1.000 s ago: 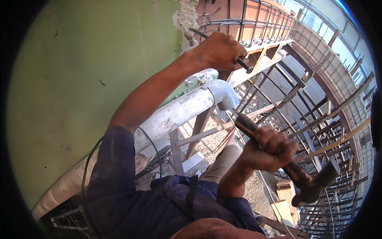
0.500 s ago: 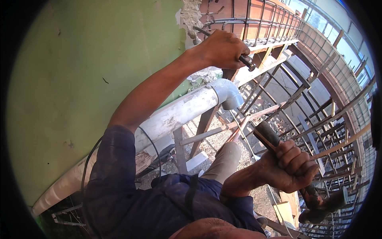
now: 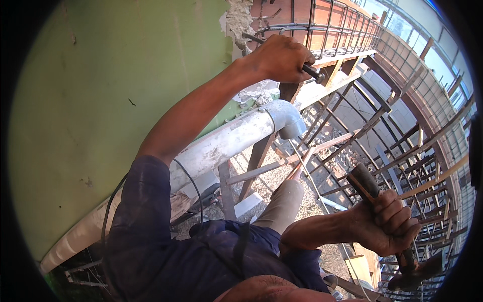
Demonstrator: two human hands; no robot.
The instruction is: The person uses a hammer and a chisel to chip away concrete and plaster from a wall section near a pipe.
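My left hand [image 3: 283,59] is wrapped around a dark metal chisel [image 3: 314,73]. The chisel's narrow end meets the broken concrete edge [image 3: 238,22] of the green wall, while its blunt end sticks out from my fist toward the lower right. Lower on the right, my right hand [image 3: 386,224] grips a hammer [image 3: 363,182] by its thick dark handle. The hammer head hangs below that fist, dark and blurred, well apart from the chisel.
A flat green wall [image 3: 110,75] fills the left. Along its foot runs a dusty pipe [image 3: 221,143] with a grey elbow [image 3: 287,117]. Tied rebar [image 3: 327,30] stands at the top, and timber props [image 3: 402,146] crowd the right. A black cable [image 3: 198,189] loops beside my left sleeve.
My right hand has swung right and slightly down with the hammer, farther from the chisel. My left hand and the chisel have barely shifted.
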